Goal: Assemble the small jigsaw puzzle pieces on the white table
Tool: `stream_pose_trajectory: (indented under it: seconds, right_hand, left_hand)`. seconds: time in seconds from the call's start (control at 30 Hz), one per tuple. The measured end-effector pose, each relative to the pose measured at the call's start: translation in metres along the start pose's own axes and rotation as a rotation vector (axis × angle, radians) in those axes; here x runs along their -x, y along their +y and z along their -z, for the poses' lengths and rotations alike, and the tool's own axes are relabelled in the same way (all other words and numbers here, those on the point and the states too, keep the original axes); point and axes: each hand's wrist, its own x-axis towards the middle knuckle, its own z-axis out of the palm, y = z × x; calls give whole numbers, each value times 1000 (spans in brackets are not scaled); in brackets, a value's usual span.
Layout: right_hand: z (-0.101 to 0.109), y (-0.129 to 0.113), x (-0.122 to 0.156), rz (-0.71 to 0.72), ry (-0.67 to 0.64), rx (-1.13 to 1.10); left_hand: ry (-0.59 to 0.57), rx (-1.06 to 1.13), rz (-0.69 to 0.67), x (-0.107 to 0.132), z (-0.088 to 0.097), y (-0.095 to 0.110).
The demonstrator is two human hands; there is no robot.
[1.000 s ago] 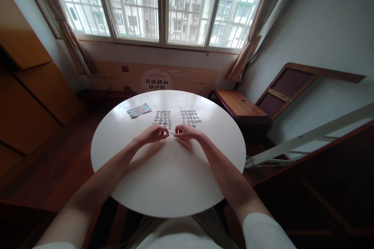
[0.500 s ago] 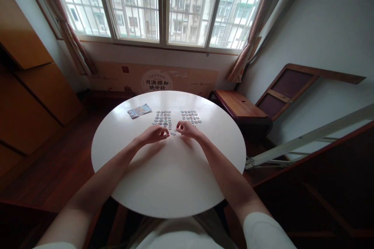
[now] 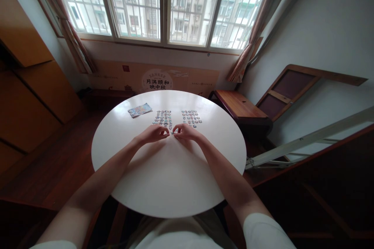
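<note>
"About the left hand [image 3: 154, 133]?"
"Curled narrow; can't tell if holding anything."
"And the right hand [image 3: 184, 131]?"
"Also narrow, beside a puzzle piece [image 3: 172, 133]; can't tell if gripping."
"And other pieces [image 3: 191, 116]?"
"Grouped left and right, farther across the table [image 3: 172, 179]."

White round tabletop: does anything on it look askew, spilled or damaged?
Nothing looks spilled. Slightly askew: the blue-and-orange patterned rectangular paper sheet, lying slanted to the left of the small multicoloured jigsaw pieces, most of which sit in rough rows. The pieces are too small here to check for damage.
</note>
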Motion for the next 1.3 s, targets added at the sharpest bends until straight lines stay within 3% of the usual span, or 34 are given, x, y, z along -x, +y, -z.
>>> stream_pose_trajectory:
  seconds: [0.7,1.3]
  right_hand:
    - [-4,-9,1,-92,89,114]
    - [-4,0,-2,-14,52,-2]
  left_hand:
    - [-8,-9,-3,0,0,3]
    - [-11,-19,-11,0,0,3]
